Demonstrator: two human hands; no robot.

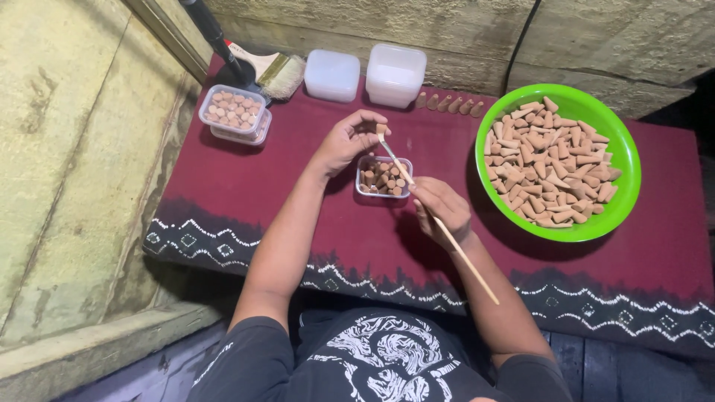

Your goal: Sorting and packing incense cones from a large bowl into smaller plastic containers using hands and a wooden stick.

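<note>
My left hand (pixel 348 138) pinches a small brown cone (pixel 380 131) just above a small clear plastic box (pixel 363 176) holding several brown cones. My right hand (pixel 441 208) grips a long thin wooden stick (pixel 462 254); its far tip touches the cone held by my left hand, and its near end points back toward my body. Both hands hover over a dark red patterned cloth (pixel 246 201).
A green bowl (pixel 627 152) full of brown cones sits to the right. A filled clear box (pixel 234 112) stands at the back left beside a paintbrush (pixel 272 69). Two lidded white tubs (pixel 332 74) and a short row of cones (pixel 449 103) line the back wall.
</note>
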